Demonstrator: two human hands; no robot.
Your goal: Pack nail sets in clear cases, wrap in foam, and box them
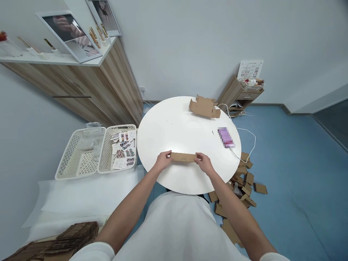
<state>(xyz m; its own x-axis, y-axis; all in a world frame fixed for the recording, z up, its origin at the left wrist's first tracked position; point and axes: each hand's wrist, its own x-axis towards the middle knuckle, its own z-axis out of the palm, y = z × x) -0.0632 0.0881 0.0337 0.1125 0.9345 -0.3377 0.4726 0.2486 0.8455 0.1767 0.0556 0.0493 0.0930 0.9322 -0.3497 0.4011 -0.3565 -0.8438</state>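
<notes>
Left hand (163, 161) and right hand (204, 162) each pinched closed on opposite ends of narrow cardboard box (183, 157), near side of white counter (174, 132); partly unfolded carton (204, 107) at far edge.

Light is bright, cool and even, its source out of view. Faint, soft shadow lies under the cardboard box (183, 157). Wide-angle distortion stretches the edges; 1 pixelated patch (226, 137) obscures detail.
</notes>
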